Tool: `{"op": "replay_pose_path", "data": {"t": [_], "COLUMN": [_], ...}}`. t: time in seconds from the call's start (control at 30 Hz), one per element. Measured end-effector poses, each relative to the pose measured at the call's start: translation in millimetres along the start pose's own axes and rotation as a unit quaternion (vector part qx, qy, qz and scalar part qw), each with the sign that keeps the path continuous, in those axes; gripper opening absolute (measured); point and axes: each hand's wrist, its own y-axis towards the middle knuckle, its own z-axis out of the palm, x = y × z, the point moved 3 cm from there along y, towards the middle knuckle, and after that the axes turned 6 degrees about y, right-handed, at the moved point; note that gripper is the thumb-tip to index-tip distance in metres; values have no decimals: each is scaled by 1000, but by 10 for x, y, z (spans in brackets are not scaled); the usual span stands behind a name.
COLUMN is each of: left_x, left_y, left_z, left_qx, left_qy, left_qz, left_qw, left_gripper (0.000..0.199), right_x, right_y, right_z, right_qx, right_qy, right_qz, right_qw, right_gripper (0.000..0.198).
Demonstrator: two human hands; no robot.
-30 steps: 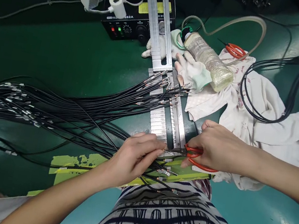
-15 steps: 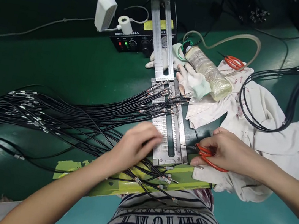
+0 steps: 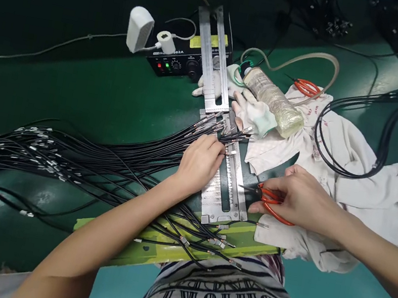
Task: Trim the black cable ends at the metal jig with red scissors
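My left hand (image 3: 201, 164) lies over the near end of a bundle of black cables (image 3: 136, 156). Its thumb and fingers are pinched together at a cable end with a metal tip (image 3: 230, 152), above the slotted metal fixture (image 3: 214, 198). In my right hand (image 3: 293, 196) are scissors with orange handles (image 3: 271, 196), their dark pointed blades turned left toward the fixture's right edge. More cable ends with silvery connectors (image 3: 220, 243) lie below the fixture, on the yellow-green strip (image 3: 161, 251) at the table edge.
A black control box (image 3: 175, 65) stands at the back beside a white device (image 3: 140, 29). Right of the fixture are a wrapped bottle (image 3: 275, 98), white gloves (image 3: 253, 113), a second orange-handled tool (image 3: 307, 88) and white cloth (image 3: 343, 205) with a black cable coil (image 3: 352, 174).
My left hand has moved up and away from me, from the lower fixture to the cable ends, and closed there. My right hand still holds the scissors in nearly the same place.
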Motion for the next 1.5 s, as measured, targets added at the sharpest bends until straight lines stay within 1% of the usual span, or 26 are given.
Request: {"op": "replay_pose_path", "data": {"t": [0.07, 0.1, 0.2, 0.27, 0.33, 0.43, 0.57, 0.73, 0.93, 1.2, 1.33, 1.43, 1.5], "left_x": [-26, -46, -127, -187, -236, -286, -327, -351, -359, -368, -373, -372, -371], "left_y": [-85, -144, -348, -467, -547, -607, -643, -673, -696, -695, -696, -705, -713], "left_z": [-70, -104, -180, -222, -265, -328, -399, -416, -403, -393, -398, -404, -408], "left_qx": [-25, -26, 19, 44, 52, 49, 52, 56, 58, 57, 59, 59, 57], "left_qy": [-84, -135, -285, -342, -372, -376, -337, -320, -316, -316, -317, -317, -317], "left_qz": [2, -1, -21, -33, -42, -48, -42, -31, -30, -42, -47, -41, -32], "left_qw": [996, 991, 958, 938, 926, 924, 939, 945, 947, 946, 945, 946, 946], "left_gripper": [7, 6, 5, 9, 11, 10, 9, 8, 8, 8, 7, 7, 7], "right_x": [4, 6, 17, 37, 73, 163, 297, 395, 467, 488, 479, 474, 472], "right_y": [-28, -46, -95, -105, -98, -79, -66, -48, -18, -23, -41, -32, -22], "right_z": [-50, -77, -136, -138, -116, -87, -90, -98, -90, -93, -88, -86, -77], "right_qx": [-25, -37, -64, -59, -40, -20, 5, 48, 78, 75, 67, 65, 77], "right_qy": [-18, -28, -57, -75, -92, -119, -163, -211, -267, -260, -238, -220, -233], "right_qz": [1, -1, -5, -10, -20, -47, -72, -77, -79, -81, -81, -83, -88], "right_qw": [1000, 999, 996, 995, 995, 992, 984, 973, 957, 959, 966, 970, 965], "right_gripper": [58, 57, 54, 51, 48, 46, 42, 42, 40, 36, 34, 34, 32]}}
